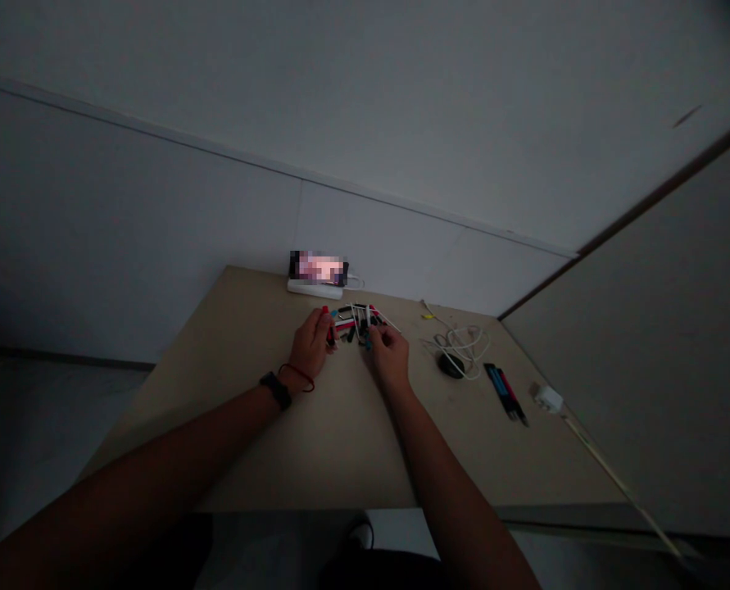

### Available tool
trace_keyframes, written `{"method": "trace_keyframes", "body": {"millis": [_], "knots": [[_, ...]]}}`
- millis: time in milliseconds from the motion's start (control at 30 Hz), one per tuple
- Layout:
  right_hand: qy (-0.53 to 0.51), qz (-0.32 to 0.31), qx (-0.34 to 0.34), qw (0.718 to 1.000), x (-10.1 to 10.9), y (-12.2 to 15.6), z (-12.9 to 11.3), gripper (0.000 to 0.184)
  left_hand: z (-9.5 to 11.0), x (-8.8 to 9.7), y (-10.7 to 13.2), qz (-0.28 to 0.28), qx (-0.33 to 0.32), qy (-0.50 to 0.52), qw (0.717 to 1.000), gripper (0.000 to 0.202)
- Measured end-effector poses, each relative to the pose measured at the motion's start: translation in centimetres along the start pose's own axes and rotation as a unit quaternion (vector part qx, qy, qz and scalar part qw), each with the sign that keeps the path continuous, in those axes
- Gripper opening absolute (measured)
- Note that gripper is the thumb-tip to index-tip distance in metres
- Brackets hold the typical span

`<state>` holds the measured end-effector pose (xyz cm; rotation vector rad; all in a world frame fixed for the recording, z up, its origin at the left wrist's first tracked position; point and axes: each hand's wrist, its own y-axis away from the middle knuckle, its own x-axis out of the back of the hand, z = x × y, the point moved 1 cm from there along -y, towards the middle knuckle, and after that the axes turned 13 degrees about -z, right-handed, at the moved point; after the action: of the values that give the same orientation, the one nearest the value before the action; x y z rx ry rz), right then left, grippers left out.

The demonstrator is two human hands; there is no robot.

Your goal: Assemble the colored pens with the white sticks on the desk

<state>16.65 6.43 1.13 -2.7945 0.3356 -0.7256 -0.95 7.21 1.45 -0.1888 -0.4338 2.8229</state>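
Both my arms reach out over a tan table [315,434] in dim light. My left hand [313,342], with a black watch and a red cord at the wrist, is closed around a red pen whose tip shows above the fingers. My right hand [390,351] is closed at the edge of a small heap of pens and pen parts [360,321]; a blue piece shows at its fingers. The heap holds red, black, white and blue pieces and lies between the two hands, a little beyond them.
A phone [319,268] leans on a white block at the table's far edge. To the right lie a coiled white cable [463,340], a dark round object [451,365], two or three pens [507,393] and a white plug [547,399]. Walls close in behind and right.
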Motion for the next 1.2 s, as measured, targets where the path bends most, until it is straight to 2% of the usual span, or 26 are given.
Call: {"method": "trace_keyframes", "body": {"millis": [167,267,433,533,600,800,1033,1200], "knots": [[-0.002,-0.001,-0.006,1.0,0.0,-0.1,0.3,0.037,-0.2,0.2,-0.2,0.022,-0.024,0.017,0.999,0.052],[0.006,-0.026,0.003,1.0,-0.2,0.1,0.0,0.035,-0.3,0.3,-0.4,0.045,-0.036,0.032,0.998,0.054],[0.068,-0.136,0.04,0.988,-1.1,0.9,-0.6,0.031,-0.4,0.3,-0.5,0.042,-0.02,0.058,0.997,0.055],[0.126,-0.213,0.066,0.967,-1.7,1.3,-0.9,0.027,-0.3,0.2,-0.4,0.031,-0.014,0.056,0.998,0.054],[0.178,-0.235,0.075,0.953,-2.0,1.4,-1.1,0.025,-0.2,0.2,-0.4,0.022,-0.007,0.061,0.998,0.052],[0.282,-0.244,0.056,0.926,-2.6,1.5,-1.9,0.017,-0.4,0.1,-0.5,0.014,0.0,0.049,0.999,0.047],[0.293,-0.246,0.077,0.921,-2.7,1.5,-1.9,0.012,-1.3,0.2,-0.7,-0.002,0.007,0.017,1.0,0.045],[0.287,-0.239,0.096,0.923,-2.7,1.5,-1.7,0.008,-1.0,0.3,-0.7,-0.02,0.018,-0.009,1.0,0.041]]}}
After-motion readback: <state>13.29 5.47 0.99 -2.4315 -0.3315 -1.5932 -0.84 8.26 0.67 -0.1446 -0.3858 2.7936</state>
